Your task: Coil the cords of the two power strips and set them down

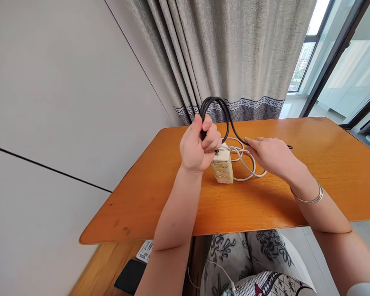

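A person seated at an orange-brown counter [142, 185] holds a looped black cable [215, 98] above the wood, its bends rising in an arch from the left hand [200, 142]. An off-white socket block [223, 172] stands just below on the counter, its outlets facing the near edge, with a white cord [243, 180] coiled loosely to its right.

From where I stand, the likeliest trouble is a snag: the black cable hangs close over the white cord, and a low sweep could hook one into the other or drag the socket block over. Should the left grip slacken, the stacked loops could spring apart; a hard pull from the right could twist the cable or slide a loop free.

The left forearm reaches up and forward from the near edge, the fist upright, fingers curled fully round the gathered strands, thumb uppermost. The right hand [269, 155] stretches in from the near right, palm down and low over the counter, wrist slightly bent beneath a silvery bangle [319, 193]. Its grip appears nearly closed, fingertips pinching the strand that descends from the arch; a short black piece shows beyond the knuckles.
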`<state>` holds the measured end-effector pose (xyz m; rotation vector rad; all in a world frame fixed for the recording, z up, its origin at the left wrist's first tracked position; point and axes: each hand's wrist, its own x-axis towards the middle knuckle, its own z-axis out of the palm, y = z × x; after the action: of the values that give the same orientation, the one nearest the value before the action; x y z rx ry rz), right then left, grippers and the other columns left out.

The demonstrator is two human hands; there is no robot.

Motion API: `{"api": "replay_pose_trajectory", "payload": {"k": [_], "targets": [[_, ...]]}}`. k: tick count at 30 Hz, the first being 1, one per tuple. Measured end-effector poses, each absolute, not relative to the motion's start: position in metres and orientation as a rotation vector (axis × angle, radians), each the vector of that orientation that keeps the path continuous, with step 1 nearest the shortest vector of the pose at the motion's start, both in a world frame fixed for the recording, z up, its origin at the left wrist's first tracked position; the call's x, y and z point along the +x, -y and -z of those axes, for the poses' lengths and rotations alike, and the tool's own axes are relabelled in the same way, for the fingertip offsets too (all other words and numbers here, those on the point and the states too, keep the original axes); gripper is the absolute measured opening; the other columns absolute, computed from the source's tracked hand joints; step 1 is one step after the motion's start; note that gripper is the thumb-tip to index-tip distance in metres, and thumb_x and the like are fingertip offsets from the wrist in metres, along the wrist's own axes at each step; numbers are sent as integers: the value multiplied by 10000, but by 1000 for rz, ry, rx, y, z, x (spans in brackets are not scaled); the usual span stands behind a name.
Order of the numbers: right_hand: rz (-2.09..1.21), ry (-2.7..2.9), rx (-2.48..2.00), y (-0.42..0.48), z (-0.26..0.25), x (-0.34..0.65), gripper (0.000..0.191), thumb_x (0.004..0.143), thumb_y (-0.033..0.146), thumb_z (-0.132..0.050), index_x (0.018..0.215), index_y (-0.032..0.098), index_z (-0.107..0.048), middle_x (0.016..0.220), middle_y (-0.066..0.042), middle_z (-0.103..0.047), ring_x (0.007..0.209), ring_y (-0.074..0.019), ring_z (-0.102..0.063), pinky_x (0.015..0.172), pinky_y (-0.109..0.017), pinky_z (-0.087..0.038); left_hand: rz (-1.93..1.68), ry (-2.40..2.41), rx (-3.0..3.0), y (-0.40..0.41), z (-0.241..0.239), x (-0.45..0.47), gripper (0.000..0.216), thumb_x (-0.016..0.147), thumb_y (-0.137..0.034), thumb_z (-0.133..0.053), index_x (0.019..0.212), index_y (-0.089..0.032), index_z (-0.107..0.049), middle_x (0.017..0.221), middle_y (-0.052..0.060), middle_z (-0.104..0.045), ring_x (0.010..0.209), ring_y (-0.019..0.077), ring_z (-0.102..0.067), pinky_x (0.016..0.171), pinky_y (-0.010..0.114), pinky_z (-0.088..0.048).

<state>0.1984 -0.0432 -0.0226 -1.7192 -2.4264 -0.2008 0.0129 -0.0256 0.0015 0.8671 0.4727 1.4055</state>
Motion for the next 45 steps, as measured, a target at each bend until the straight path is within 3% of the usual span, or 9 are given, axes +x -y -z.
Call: {"api": "replay_pose_trajectory", "payload": {"k": [5, 12, 18, 21, 24, 27, 32, 37, 45], "targets": [[448, 2452, -1455, 66, 22, 192, 353, 1051, 274, -467, 1290, 195, -715, 860, -77, -701, 671, -162, -606, 524, -299, -240, -1426, -547, 949, 17, 8, 20, 484, 1082, -446, -403, 666, -207, -340, 423, -84, -310, 341, 59, -249, 387, 170, -240], [686, 2215, -979, 66, 34, 199, 303, 1054, 212, -464, 1067, 188, -766, 757, -32, -633, 676, -133, -538, 552, -277, -307, -1449, -596, 1130, 14, 26, 32, 485, 1015, -495, -548, 651, -203, -414, 541, -27, -547, 479, 92, -494, 511, 201, -425], [587, 2075, -869, 61, 36, 196, 272, 1065, 232, -458, 981, 199, -715, 775, -16, -656, 687, -115, -566, 593, -248, -375, -1458, -549, 1297, 16, 30, 35, 491, 990, -516, -583, 643, -198, -442, 711, 29, -666, 652, 126, -617, 639, 252, -517], [519, 2000, -805, 62, 35, 194, 194, 1050, 243, -509, 1016, 213, -697, 799, -11, -662, 705, -118, -590, 619, -236, -440, -1376, -517, 1402, 20, 33, 36, 504, 932, -588, -636, 663, -196, -468, 693, 15, -625, 587, 116, -576, 543, 247, -478], [477, 1916, -783, 59, 32, 199, 161, 1019, 326, -589, 1089, 235, -700, 946, -47, -674, 801, -150, -632, 687, -261, -534, -1276, -506, 1486, 26, 34, 36, 521, 852, -645, -706, 700, -190, -503, 633, -26, -522, 474, 72, -448, 410, 212, -335], [404, 1900, -828, 51, 29, 209, 290, 972, 377, -659, 1241, 273, -680, 1111, -76, -652, 878, -182, -656, 708, -304, -595, -1202, -515, 1463, 29, 32, 34, 564, 806, -677, -732, 693, -192, -467, 586, -59, -414, 437, 47, -362, 373, 182, -229], [301, 1992, -885, 37, 28, 223, 460, 976, 295, -625, 1433, 330, -596, 1280, -86, -643, 967, -200, -693, 742, -319, -622, -1062, -516, 1359, 32, 23, 33, 575, 793, -627, -756, 672, -193, -399, 568, -85, -342, 406, 16, -270, 376, 147, -186], [338, 2040, -956, 32, 28, 225, 388, 978, 243, -594, 1358, 256, -675, 1167, -87, -744, 998, -217, -711, 820, -322, -594, -949, -473, 1301, 33, 20, 30, 534, 798, -575, -769, 686, -192, -414, 502, -101, -342, 370, 7, -218, 365, 127, -168], [259, 2015, -942, 29, 28, 223, 250, 961, 224, -572, 1100, 205, -779, 925, -77, -773, 813, -188, -686, 746, -305, -532, -958, -558, 1274, 31, 20, 27, 377, 911, -514, -687, 816, -166, -577, 472, -98, -356, 355, 21, -220, 365, 131, -157]]}}
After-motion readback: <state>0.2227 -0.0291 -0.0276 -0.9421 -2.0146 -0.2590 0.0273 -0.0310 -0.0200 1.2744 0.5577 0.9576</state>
